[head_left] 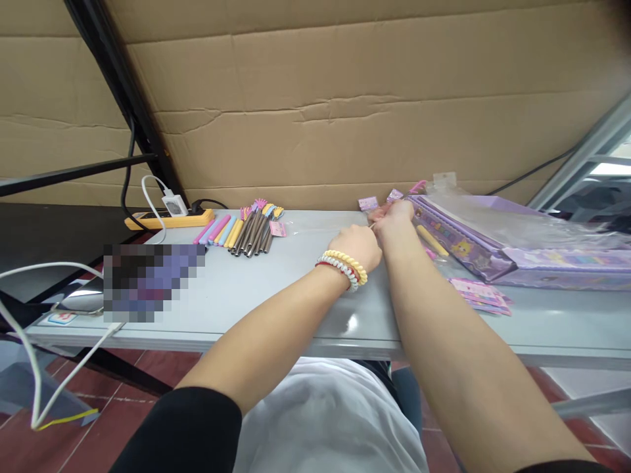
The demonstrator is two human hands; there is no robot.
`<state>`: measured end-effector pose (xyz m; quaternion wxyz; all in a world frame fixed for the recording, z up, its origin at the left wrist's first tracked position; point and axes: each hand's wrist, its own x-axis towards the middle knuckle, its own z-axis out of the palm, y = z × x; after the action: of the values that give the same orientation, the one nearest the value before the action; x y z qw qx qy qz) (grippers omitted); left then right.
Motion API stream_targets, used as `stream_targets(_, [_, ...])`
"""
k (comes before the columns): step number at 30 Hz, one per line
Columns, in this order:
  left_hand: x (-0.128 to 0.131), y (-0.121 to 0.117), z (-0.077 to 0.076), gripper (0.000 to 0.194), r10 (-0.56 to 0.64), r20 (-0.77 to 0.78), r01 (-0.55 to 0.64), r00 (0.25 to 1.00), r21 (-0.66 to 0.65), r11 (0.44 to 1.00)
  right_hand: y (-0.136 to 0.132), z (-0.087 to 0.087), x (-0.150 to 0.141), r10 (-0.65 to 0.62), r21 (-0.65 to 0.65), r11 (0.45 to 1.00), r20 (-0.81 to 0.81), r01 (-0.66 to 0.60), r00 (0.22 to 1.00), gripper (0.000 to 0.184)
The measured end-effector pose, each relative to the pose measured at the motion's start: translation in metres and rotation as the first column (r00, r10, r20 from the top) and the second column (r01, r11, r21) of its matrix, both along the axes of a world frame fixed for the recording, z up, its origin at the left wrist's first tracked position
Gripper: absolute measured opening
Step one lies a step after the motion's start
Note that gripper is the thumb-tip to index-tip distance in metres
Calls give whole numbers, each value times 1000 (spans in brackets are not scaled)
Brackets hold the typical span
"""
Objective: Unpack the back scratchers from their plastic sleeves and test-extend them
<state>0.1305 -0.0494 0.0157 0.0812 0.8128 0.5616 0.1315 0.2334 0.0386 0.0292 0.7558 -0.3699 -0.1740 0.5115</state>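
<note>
Back-scratcher rods, metal with small, brightly coloured hand-shaped tips, lie in a heap on the pale grey bench, at nine o'clock from the person's two hands. Coloured handle grips in pink, purple, blue and yellow form a row against the heap's left side, and a pink card sits at its right.

The left hand, wearing braided bracelets at the wrist, has its fingers curled and meets the right hand. Something thin and pale shows between them, but the fingertips are hidden, so it cannot be told what either set of fingers pinches. Small purple tags lie just beyond, toward twelve o'clock.

A yellow handle lies at four o'clock, near the right wrist. Further out, a purple printed box with clear plastic over it stands toward three o'clock, and pink printed cards are stacked at four. Cardboard backs the bench at twelve.
</note>
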Motion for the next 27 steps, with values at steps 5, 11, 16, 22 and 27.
stream_targets(5, [-10,3,3,33,36,55,-36,998,0,999,-9,11,4,-66,-64,996,-119,58,991,30])
stream_targets(11, [-25,9,7,34,19,49,-18,999,-10,1000,-11,15,-7,-68,-56,997,-206,57,976,33])
stream_targets(16, [-40,16,16,28,-69,81,61,994,96,993,-36,38,-7,50,162,986,-108,-32,993,41])
stream_targets(22, [-88,33,38,36,-100,76,84,992,191,978,-60,64,7,212,141,948,386,-285,898,25])
stream_targets(27, [-116,34,23,39,-169,73,144,983,264,954,-54,38,6,303,78,902,586,-424,751,20])
